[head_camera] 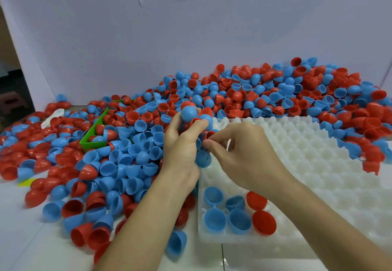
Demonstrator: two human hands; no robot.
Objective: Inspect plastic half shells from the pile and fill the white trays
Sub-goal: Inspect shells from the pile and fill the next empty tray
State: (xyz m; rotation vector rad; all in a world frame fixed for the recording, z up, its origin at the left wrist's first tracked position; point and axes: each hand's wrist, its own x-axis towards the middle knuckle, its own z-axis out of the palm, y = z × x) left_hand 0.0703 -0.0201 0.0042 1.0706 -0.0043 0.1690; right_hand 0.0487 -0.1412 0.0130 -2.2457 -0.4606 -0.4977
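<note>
head view: left hand [180, 143] clamps a cluster of half shells [194, 120], topmost blue dome up, held as ready stock beside the white tray [318, 164]. right hand [237, 145] pinches a red shell [210, 134], rim facing left. six shells [238, 213] fill near-left tray cells, rims mostly upward. pile [233, 92] covers the far worktop.

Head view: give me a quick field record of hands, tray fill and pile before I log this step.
left hand: holds a cluster of several shells, blue shell on top
right hand: fingers pinch a red shell from that cluster
tray: white, six shells in near-left corner, four blue, two red; other pockets empty
pile: red and blue shells, left of and behind tray
green bin: part-buried in pile
</note>
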